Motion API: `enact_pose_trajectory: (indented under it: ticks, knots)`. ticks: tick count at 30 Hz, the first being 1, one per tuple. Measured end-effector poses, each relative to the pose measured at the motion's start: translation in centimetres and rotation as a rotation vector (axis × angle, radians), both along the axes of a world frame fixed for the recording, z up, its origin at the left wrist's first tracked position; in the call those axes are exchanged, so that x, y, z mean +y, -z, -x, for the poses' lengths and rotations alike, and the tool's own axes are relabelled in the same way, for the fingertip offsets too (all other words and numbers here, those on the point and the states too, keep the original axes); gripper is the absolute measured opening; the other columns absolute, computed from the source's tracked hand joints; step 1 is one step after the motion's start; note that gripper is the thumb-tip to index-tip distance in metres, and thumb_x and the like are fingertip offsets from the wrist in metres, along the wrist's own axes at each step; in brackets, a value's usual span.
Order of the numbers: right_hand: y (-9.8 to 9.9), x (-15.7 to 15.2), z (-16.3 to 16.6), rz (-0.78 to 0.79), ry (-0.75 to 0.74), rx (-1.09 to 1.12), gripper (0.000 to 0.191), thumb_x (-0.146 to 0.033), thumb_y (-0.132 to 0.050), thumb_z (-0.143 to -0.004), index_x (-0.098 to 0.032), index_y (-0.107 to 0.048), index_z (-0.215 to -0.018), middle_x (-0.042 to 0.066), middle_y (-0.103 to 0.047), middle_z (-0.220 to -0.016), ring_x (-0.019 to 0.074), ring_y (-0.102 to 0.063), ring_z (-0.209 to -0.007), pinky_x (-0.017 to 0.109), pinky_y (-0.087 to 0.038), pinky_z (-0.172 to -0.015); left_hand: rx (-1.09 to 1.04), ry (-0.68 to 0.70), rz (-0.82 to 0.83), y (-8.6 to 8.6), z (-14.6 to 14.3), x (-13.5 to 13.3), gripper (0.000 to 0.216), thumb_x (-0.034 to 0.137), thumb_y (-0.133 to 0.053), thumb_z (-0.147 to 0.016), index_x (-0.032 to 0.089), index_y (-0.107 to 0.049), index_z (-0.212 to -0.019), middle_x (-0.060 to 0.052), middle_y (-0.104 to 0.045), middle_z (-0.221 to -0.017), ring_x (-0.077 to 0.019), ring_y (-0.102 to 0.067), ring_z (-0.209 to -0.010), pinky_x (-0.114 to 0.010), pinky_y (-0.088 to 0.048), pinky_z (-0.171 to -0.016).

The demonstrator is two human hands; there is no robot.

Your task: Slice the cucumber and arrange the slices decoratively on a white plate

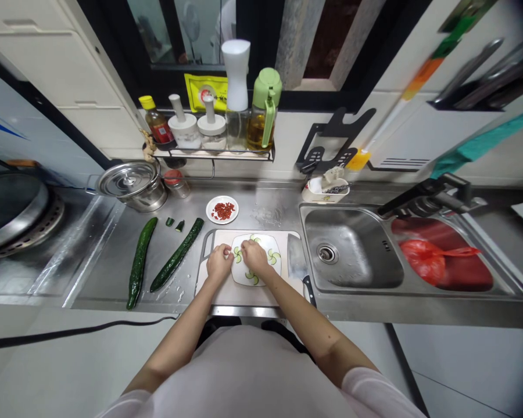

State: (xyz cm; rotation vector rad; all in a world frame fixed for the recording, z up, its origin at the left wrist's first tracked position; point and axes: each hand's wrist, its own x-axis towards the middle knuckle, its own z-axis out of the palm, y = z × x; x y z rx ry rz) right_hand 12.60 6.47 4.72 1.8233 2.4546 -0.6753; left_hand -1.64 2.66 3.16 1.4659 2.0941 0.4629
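Note:
A white plate [240, 277] lies on the cutting board [224, 297], with thin green cucumber slices [273, 256] set in pinwheel-like clusters near its edges. My left hand [219, 261] is at the plate's left edge, fingers curled together beside the left cluster. Over the upper middle of the plate is my right hand [253, 256], its fingertips pinched close to that same cluster. Whatever either hand's fingers hold is too small or hidden to make out. A knife [296, 258] rests on the board's right side, black handle toward me.
Left of the board lie two whole-looking cucumbers [142, 261] and small cut ends [180, 226]. Behind it stands a small dish [222, 209] of red bits. A lidded pot [133, 186] is at the back left, a double sink [353, 249] at right. Bottles fill the rack [218, 154].

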Motion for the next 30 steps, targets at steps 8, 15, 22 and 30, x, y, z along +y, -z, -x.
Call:
enact_pose_trajectory:
  ticks: [8,15,22,30]
  knots:
    - [-0.6,-0.3,-0.9,0.041,0.058,-0.036,0.017,-0.027,-0.046,-0.096,-0.019,-0.059,-0.103,0.009,-0.064,-0.108,0.0194,-0.057,-0.097,0.026,-0.037,-0.071,0.055,0.056,-0.013,0.0,-0.5,0.6,0.014,0.036,-0.062,-0.083,0.022,-0.065,-0.087,-0.004,-0.063,-0.095,-0.0188,-0.058,-0.091,-0.027,-0.039,-0.073]
    - [-0.5,-0.5,-0.5,0.083,0.07,-0.073,0.017,-0.029,-0.048,-0.096,-0.019,-0.059,-0.104,0.01,-0.065,-0.109,0.0193,-0.058,-0.099,0.026,-0.039,-0.073,0.082,0.065,0.017,0.0,-0.7,1.1,0.016,0.039,-0.063,-0.083,0.023,-0.065,-0.086,-0.004,-0.061,-0.095,-0.0191,-0.057,-0.093,-0.026,-0.039,-0.071]
    - [-0.2,-0.4,-0.6,0.07,0.065,-0.075,0.017,-0.029,-0.049,-0.096,-0.018,-0.06,-0.102,0.01,-0.065,-0.109,0.0201,-0.059,-0.099,0.026,-0.039,-0.072,0.083,0.056,0.04,0.1,-0.6,1.1,0.018,0.041,-0.064,-0.082,0.024,-0.064,-0.086,-0.003,-0.061,-0.096,-0.0192,-0.058,-0.094,-0.026,-0.039,-0.072]
    - [-0.4,-0.6,-1.3,0.052,0.125,0.014,0.019,-0.031,-0.047,-0.096,-0.019,-0.061,-0.099,0.007,-0.065,-0.103,0.0171,-0.059,-0.09,0.025,-0.034,-0.066,0.079,0.053,0.045,0.1,-0.5,1.2,0.017,0.04,-0.065,-0.081,0.023,-0.064,-0.085,-0.003,-0.062,-0.096,-0.0185,-0.058,-0.093,-0.026,-0.04,-0.073]
